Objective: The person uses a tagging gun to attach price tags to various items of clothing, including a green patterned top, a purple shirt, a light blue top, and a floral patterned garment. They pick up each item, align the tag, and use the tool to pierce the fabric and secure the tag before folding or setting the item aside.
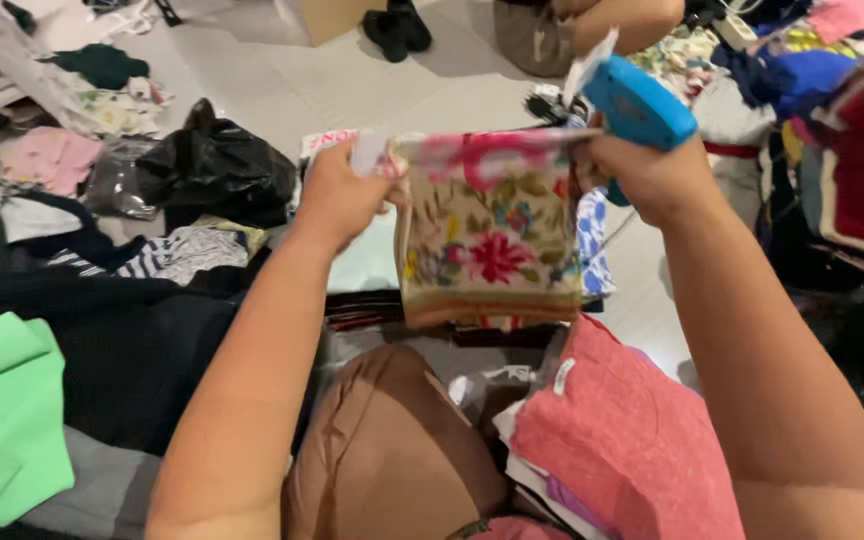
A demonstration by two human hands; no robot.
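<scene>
Left hand [337, 195] closed, pinching the top left edge of a floral cloth [492, 235] held up over the clothes piles. Right hand [652, 175] clamped on a blue tagging gun [637, 105], pressed at the cloth's top right corner.

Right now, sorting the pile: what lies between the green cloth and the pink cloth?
In the head view, a brown garment lies between the green cloth and the pink cloth, with the left forearm crossing above it.
</scene>
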